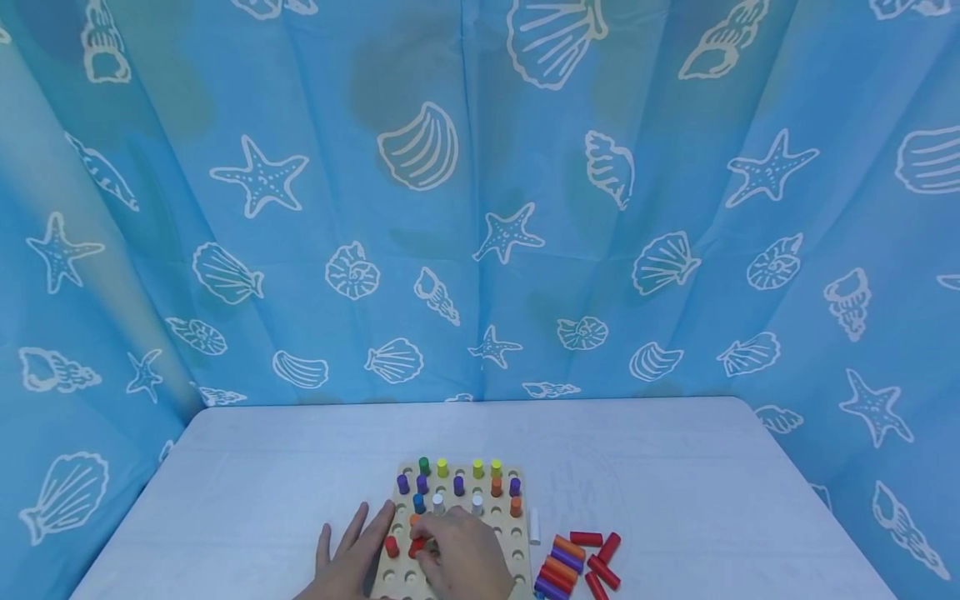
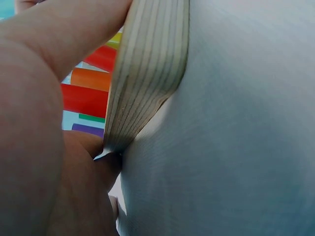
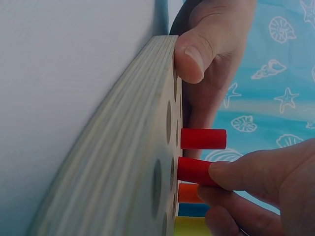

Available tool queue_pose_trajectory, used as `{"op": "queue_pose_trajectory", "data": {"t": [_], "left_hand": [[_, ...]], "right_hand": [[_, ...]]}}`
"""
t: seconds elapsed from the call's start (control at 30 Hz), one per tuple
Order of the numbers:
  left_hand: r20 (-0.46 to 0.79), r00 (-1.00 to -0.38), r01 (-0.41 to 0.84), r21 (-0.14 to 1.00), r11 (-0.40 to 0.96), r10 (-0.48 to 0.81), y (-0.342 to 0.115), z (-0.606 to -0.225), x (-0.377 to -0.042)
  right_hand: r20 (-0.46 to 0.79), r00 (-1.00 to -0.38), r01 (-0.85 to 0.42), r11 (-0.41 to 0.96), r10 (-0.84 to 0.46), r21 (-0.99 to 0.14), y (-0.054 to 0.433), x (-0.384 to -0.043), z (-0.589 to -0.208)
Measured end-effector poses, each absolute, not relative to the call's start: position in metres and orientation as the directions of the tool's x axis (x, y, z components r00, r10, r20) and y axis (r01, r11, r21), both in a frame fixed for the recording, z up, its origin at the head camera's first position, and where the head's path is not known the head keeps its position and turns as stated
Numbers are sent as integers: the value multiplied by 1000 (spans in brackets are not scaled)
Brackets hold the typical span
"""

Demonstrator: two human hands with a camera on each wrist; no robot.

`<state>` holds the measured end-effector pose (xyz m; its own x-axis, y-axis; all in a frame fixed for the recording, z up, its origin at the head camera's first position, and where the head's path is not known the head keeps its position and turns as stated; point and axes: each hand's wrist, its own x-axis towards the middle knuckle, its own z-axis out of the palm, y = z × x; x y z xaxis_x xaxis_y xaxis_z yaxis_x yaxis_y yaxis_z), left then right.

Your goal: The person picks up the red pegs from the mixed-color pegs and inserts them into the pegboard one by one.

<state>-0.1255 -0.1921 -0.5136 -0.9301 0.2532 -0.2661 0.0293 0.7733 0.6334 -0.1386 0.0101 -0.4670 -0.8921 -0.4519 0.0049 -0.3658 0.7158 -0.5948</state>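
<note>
- Pinching a red cylindrical peg (image 3: 194, 169) between thumb and fingers of the right hand (image 1: 468, 550), with lower end at a hole in the pale layered-wood peg board (image 1: 506, 544); cannot tell how deeply seated.
- Bracing the board at its left side with the left hand (image 1: 348, 562): fingers spread, not curled round anything, with thumb on a corner in right wrist view.
- Judge slant as main risk: could jam against the hole rim if pressed off axis.
- Could knock the upright orange cylindrical peg (image 1: 415, 519) or second, upright red cylindrical peg (image 1: 392, 547) with passing fingers, owing to tight spacing.
- Could slide the board under a sideways push if braced too lightly.
- Could roll the white cylindrical peg (image 1: 535, 527), lying just beside the board's right edge, by brushing with right forearm.
- Note most room on the white table (image 1: 262, 483) left of left hand and beyond the board, up to the blue shell-print curtain (image 1: 465, 208); less at right, owing to loose red cylindrical pegs (image 1: 586, 538). Cannot see near table edge.
</note>
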Motion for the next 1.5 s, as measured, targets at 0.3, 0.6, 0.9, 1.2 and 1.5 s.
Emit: {"op": "queue_pose_trajectory", "data": {"t": [0.3, 0.6, 0.9, 1.2, 1.5], "left_hand": [[-276, -928, 20, 632, 775, 250, -192, -514, -126], [-294, -925, 9, 615, 788, 240, -194, -516, -128], [-259, -930, 43, 629, 776, 262, -194, -515, -126], [-251, -927, 60, 636, 769, 280, -194, -513, -125], [-225, -926, 91, 649, 755, 305, -195, -513, -124]], "right_hand": [[83, -880, -430, 710, -468, -558, 8, -138, -470], [118, -872, -455, 697, -476, -554, 7, -138, -474], [137, -870, -464, 691, -475, -555, 6, -137, -475], [131, -872, -460, 698, -472, -549, 6, -137, -474], [85, -884, -424, 711, -460, -560, 8, -134, -470]]}}
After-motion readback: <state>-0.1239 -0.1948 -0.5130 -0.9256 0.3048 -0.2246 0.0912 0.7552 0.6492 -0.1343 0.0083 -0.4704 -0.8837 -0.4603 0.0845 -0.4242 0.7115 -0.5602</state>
